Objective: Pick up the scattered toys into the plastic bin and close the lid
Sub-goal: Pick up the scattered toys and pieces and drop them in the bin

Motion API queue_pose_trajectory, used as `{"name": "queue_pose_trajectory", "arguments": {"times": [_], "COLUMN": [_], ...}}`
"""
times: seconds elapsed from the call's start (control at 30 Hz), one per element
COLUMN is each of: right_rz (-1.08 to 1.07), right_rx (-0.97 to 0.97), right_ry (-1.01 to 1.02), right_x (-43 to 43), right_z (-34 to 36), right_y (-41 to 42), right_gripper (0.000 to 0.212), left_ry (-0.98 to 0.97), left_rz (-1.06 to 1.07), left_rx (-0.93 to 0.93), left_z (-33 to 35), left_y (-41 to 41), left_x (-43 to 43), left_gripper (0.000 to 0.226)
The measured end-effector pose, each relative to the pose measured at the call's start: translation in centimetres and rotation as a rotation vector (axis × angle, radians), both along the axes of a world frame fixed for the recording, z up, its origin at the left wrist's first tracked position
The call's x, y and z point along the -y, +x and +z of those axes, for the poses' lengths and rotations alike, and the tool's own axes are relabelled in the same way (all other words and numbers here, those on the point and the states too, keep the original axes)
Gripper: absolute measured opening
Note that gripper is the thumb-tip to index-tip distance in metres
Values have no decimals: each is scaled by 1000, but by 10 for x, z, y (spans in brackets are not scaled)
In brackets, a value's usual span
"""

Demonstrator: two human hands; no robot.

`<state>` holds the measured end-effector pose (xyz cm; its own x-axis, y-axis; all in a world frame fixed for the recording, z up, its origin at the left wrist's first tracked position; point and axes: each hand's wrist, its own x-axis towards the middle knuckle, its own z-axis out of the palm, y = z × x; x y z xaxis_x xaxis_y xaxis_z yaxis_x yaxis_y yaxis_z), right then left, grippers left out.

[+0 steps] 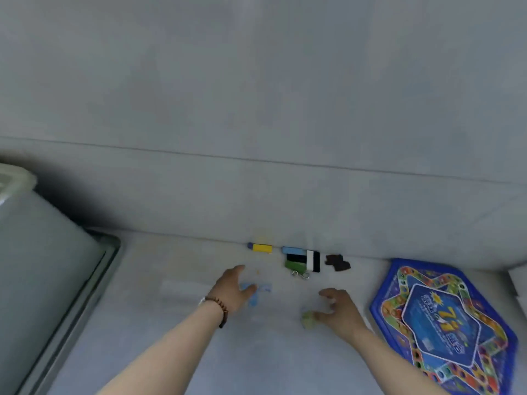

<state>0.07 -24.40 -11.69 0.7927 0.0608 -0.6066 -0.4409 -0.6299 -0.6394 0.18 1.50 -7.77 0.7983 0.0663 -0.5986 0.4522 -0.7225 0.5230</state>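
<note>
Well, my left hand (pixel 233 289), a brown bead bracelet (pixel 221 307) at its wrist, reaches forward with the fingers spread wide and loose over a blurred pale blue plastic toy (pixel 261 290); whether the fingertips touch it I cannot tell. My right hand (pixel 340 309) is loosely curled, its thumb against a small pale green toy (pixel 307 320), and the blur keeps me from telling whether I grip it. Both toys lie on the pale grey-white surface (pixel 256 360) under my arms. Just beyond the hands, along the far edge of that surface, sits a row of small pieces: a yellow rectangular block (pixel 262 248), a light blue block (pixel 293 250), a green block (pixel 293 265) with a small metal key ring (pixel 301 274) just beside it, a white-and-black block (pixel 313 260) and a dark brown jagged piece (pixel 338 262). Well off to my right lies a blue hexagonal game board (pixel 445 329) with a star pattern. At the far left stands the large grey-green plastic bin (pixel 42 280), well apart from the toys.
</note>
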Motion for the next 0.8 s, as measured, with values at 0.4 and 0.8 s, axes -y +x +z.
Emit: {"name": "queue_pose_trajectory", "arguments": {"times": [0.4,0.8], "right_rz": [68,-217], "right_rx": [222,180], "right_ry": [-17,108], "right_x": [-17,-22], "right_z": [-44,-44], "right_y": [-17,-22], "right_gripper": [33,33], "left_ry": [130,8], "left_rz": [-60,141], "left_rx": [67,109], "left_z": [-61,-78], "left_y": [3,-9], "left_x": [8,18], "left_gripper": [50,39]}}
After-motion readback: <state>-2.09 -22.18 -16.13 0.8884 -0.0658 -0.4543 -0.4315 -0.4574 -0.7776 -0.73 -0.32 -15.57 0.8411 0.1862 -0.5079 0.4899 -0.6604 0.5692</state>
